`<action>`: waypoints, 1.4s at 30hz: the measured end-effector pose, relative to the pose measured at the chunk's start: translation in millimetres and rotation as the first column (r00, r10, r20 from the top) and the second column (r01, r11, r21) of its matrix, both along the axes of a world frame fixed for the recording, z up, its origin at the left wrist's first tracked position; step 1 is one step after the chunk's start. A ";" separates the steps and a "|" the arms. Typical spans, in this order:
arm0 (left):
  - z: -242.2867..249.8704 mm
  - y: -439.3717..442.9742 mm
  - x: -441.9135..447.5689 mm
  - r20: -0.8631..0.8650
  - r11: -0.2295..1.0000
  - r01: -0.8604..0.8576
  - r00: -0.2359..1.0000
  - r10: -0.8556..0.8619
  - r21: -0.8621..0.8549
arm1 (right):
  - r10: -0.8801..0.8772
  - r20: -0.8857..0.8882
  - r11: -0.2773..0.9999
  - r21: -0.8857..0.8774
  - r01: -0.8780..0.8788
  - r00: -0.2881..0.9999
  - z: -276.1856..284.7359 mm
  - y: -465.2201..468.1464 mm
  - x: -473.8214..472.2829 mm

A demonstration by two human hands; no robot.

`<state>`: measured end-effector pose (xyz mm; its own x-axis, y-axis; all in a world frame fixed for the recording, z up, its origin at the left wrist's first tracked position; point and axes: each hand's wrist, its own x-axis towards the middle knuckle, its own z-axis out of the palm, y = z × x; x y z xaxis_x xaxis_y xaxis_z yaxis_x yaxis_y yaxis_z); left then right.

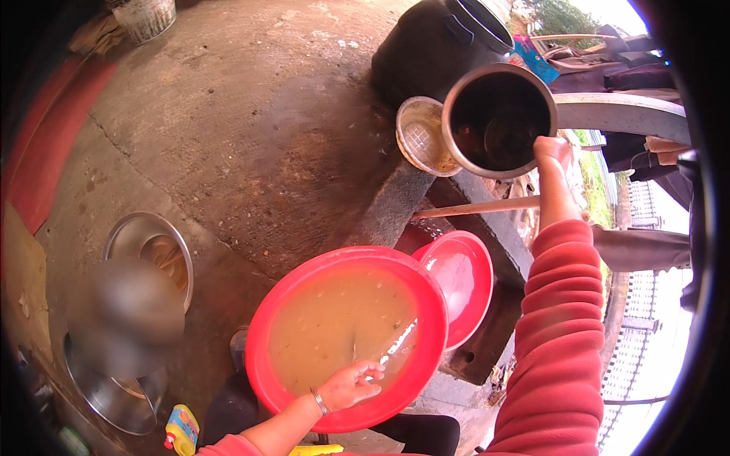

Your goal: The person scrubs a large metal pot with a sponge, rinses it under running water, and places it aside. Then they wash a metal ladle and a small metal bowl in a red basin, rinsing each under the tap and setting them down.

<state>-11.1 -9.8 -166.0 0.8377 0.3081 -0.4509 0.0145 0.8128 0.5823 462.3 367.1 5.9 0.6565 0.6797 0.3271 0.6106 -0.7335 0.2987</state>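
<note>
My right hand [552, 150], at the end of an outstretched arm, grips the rim of a metal pot [497, 117] with a dark inside. The pot's mouth faces me. Over the near side of a large red plastic basin [260, 342] hangs my left hand [351, 386], its fingers slightly bent and apart, with nothing in them. Murky brownish water [336, 319] fills much of this basin. Beside the pot leans a shallow, stained round basket or colander [425, 134]. A smaller red basin [465, 285] sits partly behind the large one.
A big dark pot [422, 51] stands beyond. A wooden stick [479, 207] crosses the concrete trough edge [393, 199]. Metal bowls [122, 231] [108, 413] lie left, near a blurred patch. A yellow bottle [182, 430] stands below them. Cloths [633, 74] hang at right.
</note>
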 end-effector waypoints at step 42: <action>9.8 -3.2 29.3 0.058 0.956 -0.018 0.998 0.036 -0.292 | 0.776 0.334 0.604 -0.638 -0.477 0.535 -65.3 22.6 -64.5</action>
